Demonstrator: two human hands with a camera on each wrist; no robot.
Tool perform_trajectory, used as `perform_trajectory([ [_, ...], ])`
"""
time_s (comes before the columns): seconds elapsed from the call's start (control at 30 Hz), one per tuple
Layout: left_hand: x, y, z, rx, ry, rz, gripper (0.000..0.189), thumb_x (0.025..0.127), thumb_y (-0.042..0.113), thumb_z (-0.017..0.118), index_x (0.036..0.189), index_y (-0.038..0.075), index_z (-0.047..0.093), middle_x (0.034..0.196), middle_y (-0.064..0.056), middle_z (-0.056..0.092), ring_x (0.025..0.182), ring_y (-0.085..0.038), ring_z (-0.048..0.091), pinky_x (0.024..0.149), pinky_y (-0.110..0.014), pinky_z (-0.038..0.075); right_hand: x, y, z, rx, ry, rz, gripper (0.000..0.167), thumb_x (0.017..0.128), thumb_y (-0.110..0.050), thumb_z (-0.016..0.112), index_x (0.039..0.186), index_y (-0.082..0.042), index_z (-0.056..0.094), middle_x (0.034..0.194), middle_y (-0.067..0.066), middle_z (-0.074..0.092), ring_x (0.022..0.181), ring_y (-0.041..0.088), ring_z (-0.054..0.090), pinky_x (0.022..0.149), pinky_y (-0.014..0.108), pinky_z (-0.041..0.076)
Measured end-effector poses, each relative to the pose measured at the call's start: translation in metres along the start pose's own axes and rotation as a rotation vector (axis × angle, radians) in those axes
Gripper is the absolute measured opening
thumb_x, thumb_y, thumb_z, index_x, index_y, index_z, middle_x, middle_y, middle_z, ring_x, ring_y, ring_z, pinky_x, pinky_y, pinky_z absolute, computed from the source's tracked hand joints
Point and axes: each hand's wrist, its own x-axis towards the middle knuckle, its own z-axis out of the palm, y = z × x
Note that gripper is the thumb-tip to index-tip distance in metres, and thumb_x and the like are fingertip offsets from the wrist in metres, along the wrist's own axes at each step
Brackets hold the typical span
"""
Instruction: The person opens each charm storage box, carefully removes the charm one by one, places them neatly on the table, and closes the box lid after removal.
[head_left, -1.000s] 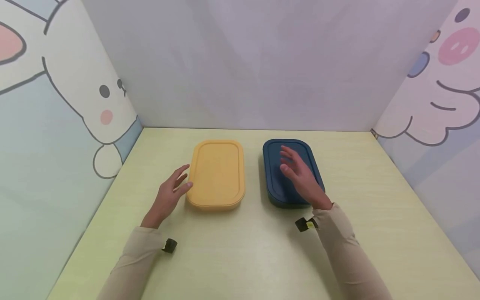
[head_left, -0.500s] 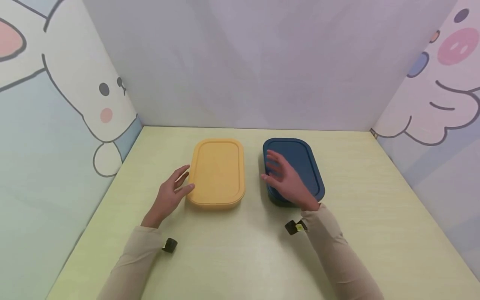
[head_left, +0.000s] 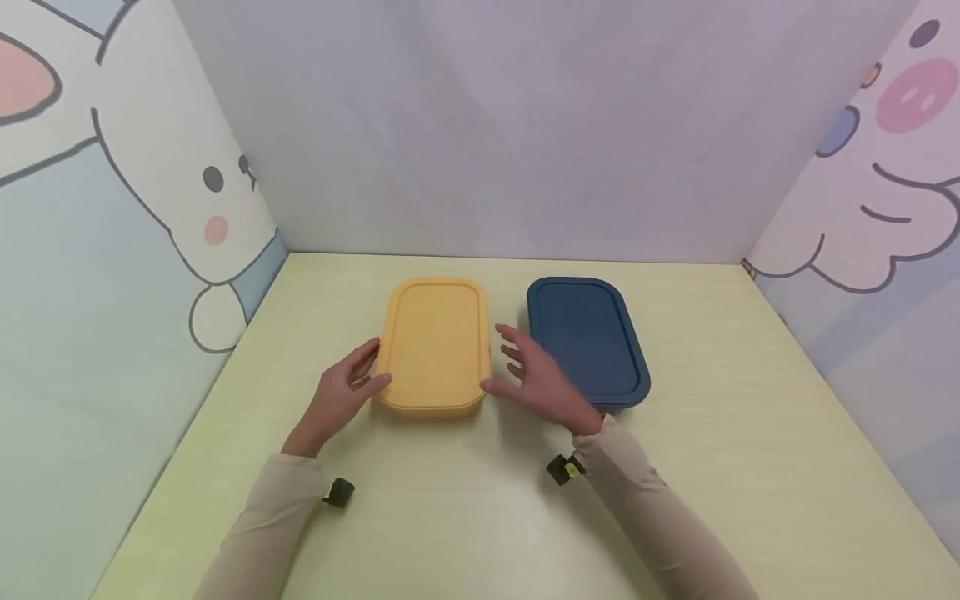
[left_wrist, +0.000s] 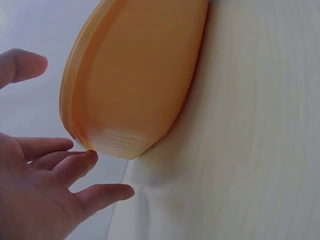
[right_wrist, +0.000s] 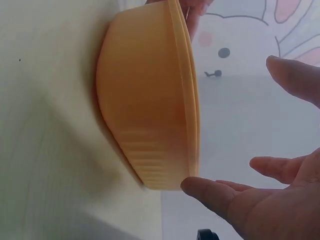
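A yellow lidded box (head_left: 435, 342) sits on the table between the two hands. At its left side is my left hand (head_left: 341, 396), fingers loosely bent and thumb near the lid's edge; the left wrist view shows the fingers (left_wrist: 75, 165) by the box's wall without wrapping round it. My right hand (head_left: 543, 383) is just off the box's right side, fingers spread and thumb near the lower right corner. In the right wrist view, a gap shows between the thumb (right_wrist: 295, 77) and the yellow box (right_wrist: 145, 95). Neither hand grips anything.
A dark blue lidded box (head_left: 592, 342) stands to the right of the yellow one, partly behind the right hand and wrist. The pale table (head_left: 450, 517) meets a grey-white back wall (head_left: 480, 125). Side walls carry cartoon animal drawings.
My right hand has moved left, from above the dark blue box to the right side of the yellow box. The left hand has barely moved. Both boxes stay in place.
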Motion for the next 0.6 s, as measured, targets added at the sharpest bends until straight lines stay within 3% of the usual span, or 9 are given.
perform_trajectory([
  [0.37,-0.001,-0.003,0.001,-0.08,-0.025,-0.029,0.076,0.098,0.033,0.066,0.159,0.008,0.028,0.164,-0.015,0.031,0.147,-0.033,0.04,0.109,-0.034,0.041,0.008,0.002,0.019,0.044,-0.021,0.057,0.094,0.084,-0.02,0.081,0.159,-0.011,0.025,0.166,0.011,0.024,0.152,0.039,0.031,0.117,0.052,0.037],
  [0.6,-0.002,-0.003,0.001,-0.074,-0.045,-0.05,0.082,0.095,0.034,0.069,0.16,0.01,0.025,0.166,-0.012,0.028,0.149,-0.032,0.038,0.113,-0.039,0.039,0.01,0.006,0.026,0.021,-0.013,0.058,0.101,0.079,-0.014,0.086,0.159,-0.007,0.024,0.165,0.013,0.025,0.152,0.037,0.03,0.116,0.047,0.04],
])
